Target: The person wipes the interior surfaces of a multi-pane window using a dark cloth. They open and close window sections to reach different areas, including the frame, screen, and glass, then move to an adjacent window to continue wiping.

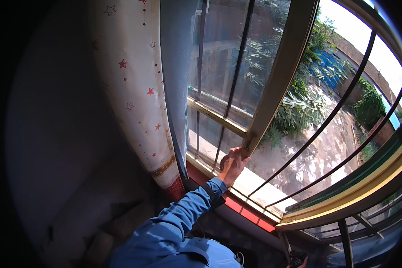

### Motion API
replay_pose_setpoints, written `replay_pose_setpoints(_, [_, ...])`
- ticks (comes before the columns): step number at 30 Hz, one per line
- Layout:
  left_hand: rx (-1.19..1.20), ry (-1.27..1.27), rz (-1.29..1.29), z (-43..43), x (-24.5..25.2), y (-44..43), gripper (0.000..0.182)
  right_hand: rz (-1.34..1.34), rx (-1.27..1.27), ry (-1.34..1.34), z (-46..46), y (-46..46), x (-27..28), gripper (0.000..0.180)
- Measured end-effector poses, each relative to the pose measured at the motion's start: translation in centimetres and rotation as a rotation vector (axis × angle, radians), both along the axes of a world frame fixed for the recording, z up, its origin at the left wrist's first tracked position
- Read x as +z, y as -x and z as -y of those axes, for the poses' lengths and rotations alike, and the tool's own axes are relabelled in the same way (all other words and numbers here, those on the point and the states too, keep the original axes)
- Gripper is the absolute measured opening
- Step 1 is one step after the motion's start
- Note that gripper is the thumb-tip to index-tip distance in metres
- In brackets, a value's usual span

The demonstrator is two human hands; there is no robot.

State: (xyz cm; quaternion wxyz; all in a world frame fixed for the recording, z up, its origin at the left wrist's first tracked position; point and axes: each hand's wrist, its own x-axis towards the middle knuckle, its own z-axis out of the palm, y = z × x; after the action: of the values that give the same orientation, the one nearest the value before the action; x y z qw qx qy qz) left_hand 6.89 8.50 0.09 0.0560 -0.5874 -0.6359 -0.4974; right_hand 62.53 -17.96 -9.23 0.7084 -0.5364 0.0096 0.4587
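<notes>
My left hand (pixel 233 164), at the end of a blue sleeve, grips the lower end of a wooden window sash's upright (pixel 277 75). Its fingers wrap over the wood near the bottom corner. Glass panes (pixel 232 60) fill the sash to the left of that upright, with a crossbar (pixel 217 117) between the upper and lower pane. At the bottom edge of the picture, part of my right hand (pixel 302 262) shows. It holds a dark, crumpled wad (pixel 297 257), possibly a cloth; the rest of that hand is out of view.
Dark metal bars (pixel 325 125) stand outside the window opening. A red sill (pixel 251 212) runs below. Another sash with a yellow and green frame (pixel 351 182) swings in at the right. A star-print curtain (pixel 134 83) hangs at the left. Outside are leafy plants (pixel 303 110) and paved ground.
</notes>
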Motion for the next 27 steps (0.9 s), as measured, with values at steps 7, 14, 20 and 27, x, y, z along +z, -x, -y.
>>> replay_pose_setpoints(7, [0.017,0.075,-0.004,0.4,0.5,0.3,0.056,2.279,0.025,0.182,7.6,-11.6,-4.7,0.059])
replay_pose_setpoints(14, [-0.124,0.303,0.230,1.6,0.8,2.7,0.048,1.406,-0.173,0.308,9.7,-13.6,-2.7,0.055])
replay_pose_setpoints(20, [-0.298,0.617,0.418,4.8,-3.0,3.2,0.043,0.426,-0.393,0.101,11.6,-14.1,-0.5,0.061])
replay_pose_setpoints(27, [-0.528,0.850,0.542,7.8,-3.8,1.9,0.030,0.504,-0.353,-0.037,14.3,-14.1,-3.5,0.043])
